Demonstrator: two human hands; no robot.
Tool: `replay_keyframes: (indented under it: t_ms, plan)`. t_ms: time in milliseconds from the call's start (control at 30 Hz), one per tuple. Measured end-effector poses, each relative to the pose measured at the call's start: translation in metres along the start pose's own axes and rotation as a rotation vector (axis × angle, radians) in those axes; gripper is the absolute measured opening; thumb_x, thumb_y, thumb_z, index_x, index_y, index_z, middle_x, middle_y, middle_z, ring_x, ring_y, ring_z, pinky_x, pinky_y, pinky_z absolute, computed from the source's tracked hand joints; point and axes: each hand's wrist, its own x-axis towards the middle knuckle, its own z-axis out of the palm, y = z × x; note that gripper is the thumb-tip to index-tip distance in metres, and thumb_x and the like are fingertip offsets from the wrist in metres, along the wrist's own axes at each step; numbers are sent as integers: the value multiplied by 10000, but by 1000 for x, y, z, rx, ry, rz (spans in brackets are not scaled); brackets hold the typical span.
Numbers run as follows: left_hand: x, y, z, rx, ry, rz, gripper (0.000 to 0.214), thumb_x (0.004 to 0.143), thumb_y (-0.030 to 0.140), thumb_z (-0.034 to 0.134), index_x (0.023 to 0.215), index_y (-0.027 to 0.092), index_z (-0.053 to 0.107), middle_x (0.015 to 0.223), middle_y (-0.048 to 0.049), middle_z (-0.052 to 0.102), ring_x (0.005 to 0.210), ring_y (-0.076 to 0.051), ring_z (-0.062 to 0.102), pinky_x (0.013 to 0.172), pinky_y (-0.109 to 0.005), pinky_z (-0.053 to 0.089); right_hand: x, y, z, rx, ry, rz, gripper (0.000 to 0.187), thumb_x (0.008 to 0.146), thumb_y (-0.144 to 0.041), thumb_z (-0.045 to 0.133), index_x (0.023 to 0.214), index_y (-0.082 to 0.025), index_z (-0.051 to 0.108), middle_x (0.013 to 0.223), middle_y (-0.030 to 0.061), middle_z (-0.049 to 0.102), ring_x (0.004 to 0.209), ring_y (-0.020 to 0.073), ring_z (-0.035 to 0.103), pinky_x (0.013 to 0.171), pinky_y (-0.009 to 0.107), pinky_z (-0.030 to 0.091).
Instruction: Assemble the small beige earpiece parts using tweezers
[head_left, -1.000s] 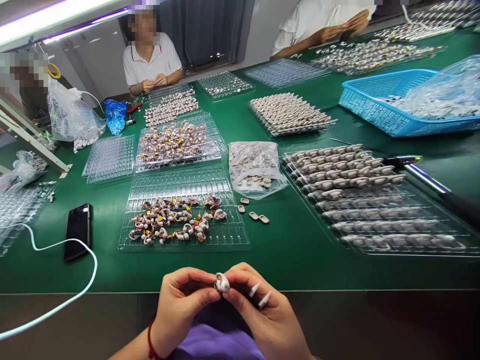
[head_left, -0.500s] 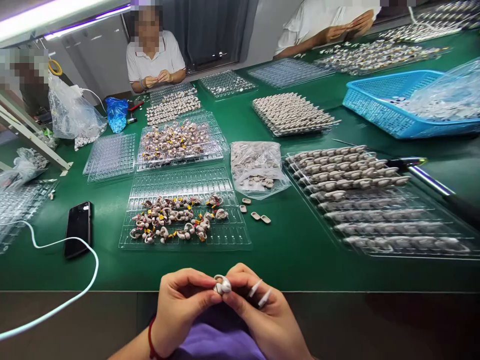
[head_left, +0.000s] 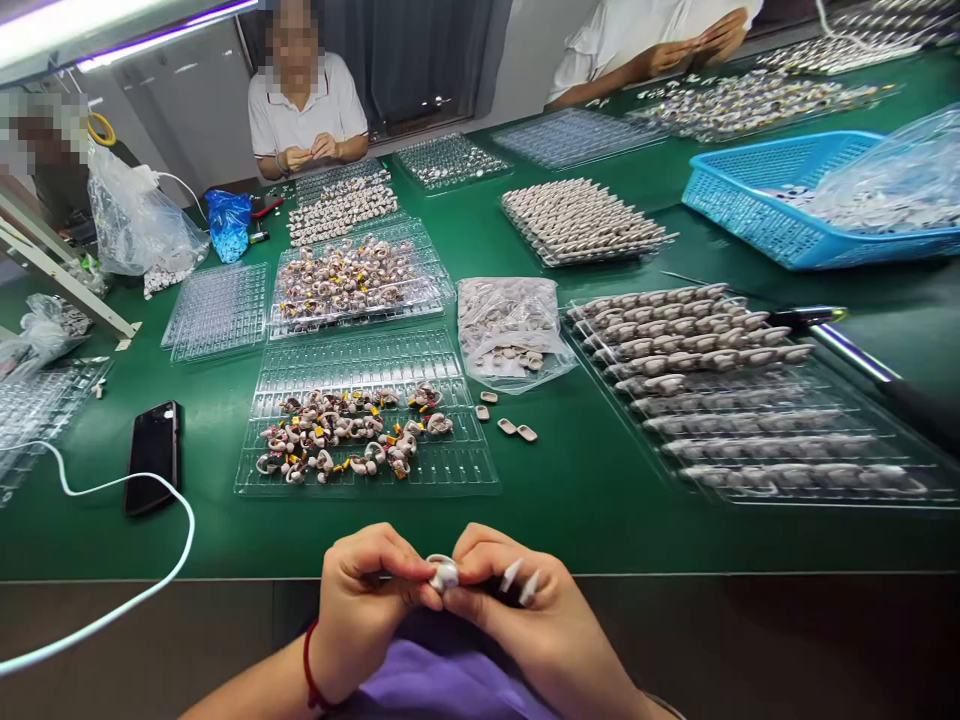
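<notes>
Just in front of the table edge, a small beige ear-clip earbud [head_left: 444,574] is pinched between both hands. My left hand [head_left: 369,590] grips it with thumb and forefinger, from the left side. From the right, my right hand [head_left: 517,605] holds it the same way, fingertips against its rounded end. Two white pointed tips [head_left: 520,582] stick out by the curled fingers of the right hand; what they are I cannot tell. Ahead lies a clear tray [head_left: 255,470] with a loose pile of similar earbuds [head_left: 352,435] bearing yellow and red bits.
A plastic bag of beige shells [head_left: 510,320] lies ahead, a few loose shells [head_left: 517,430] beside it. On the right stands a tray with rows of beige pieces [head_left: 697,340], and behind it a blue basket [head_left: 795,245]. A phone [head_left: 152,455] and white cable [head_left: 176,570] lie left.
The earbud has turned a little between my fingertips, its loop showing less. Both hands stay together and keep their hold. The whole view has shifted slightly.
</notes>
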Motion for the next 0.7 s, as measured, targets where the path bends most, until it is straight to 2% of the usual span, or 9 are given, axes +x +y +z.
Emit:
replay_keyframes:
  t_ms: [100, 200, 333, 433, 533, 633, 700]
  plan:
    - [0, -6, -5, -18, -16, -15, 57, 686, 245, 835, 690, 224, 782, 611, -13, 658, 590, -125, 597, 599, -226, 479, 4, -3, 4, 32, -4, 33, 296, 700, -430, 803, 585, -173, 710, 607, -3, 537, 540, 121, 503, 506, 237, 437]
    - [0, -13, -9, -45, -36, -42, 153, 682, 341, 833, 717, 205, 772, 682, -19, 618, 639, -130, 563, 611, -228, 456, 4, -1, 7, 86, -35, 91, 323, 710, -466, 787, 631, -167, 690, 613, -11, 531, 555, 117, 482, 518, 232, 412]
    - [-1, -19, -10, -33, -45, 20, 222, 682, 417, 817, 712, 204, 764, 761, -26, 537, 717, -151, 522, 663, -257, 464, 5, 0, 7, 193, -167, 175, 397, 744, -561, 729, 751, -177, 630, 619, -32, 525, 538, 97, 439, 517, 212, 380]
    - [-2, -19, -11, 59, -59, 80, 185, 726, 404, 786, 718, 219, 774, 811, -46, 537, 794, -179, 531, 724, -283, 483, 6, -2, 3, 46, -304, 38, 418, 864, -575, 581, 765, -176, 653, 693, 10, 564, 616, 132, 500, 582, 240, 425]
    - [-4, -18, -12, 85, -101, 146, 116, 763, 367, 762, 783, 254, 782, 910, -66, 600, 886, -203, 580, 807, -311, 501, 6, -5, -3, -135, -324, -165, 388, 960, -442, 476, 726, -186, 650, 734, 41, 594, 676, 158, 553, 632, 258, 463]
    - [-4, -18, -11, -10, -173, 133, 314, 720, 431, 779, 1010, 314, 753, 1101, -83, 662, 987, -243, 637, 850, -349, 532, 4, -9, -6, -223, -272, -319, 211, 954, -269, 477, 865, -205, 657, 756, 53, 633, 714, 180, 603, 666, 274, 511]
    - [-3, -16, -9, -2, -200, 100, 452, 665, 468, 798, 1086, 319, 734, 1136, -98, 708, 1024, -273, 661, 883, -376, 537, 1, -11, -7, -275, -243, -386, 186, 930, -199, 471, 897, -211, 653, 773, 66, 648, 733, 196, 620, 677, 292, 534]
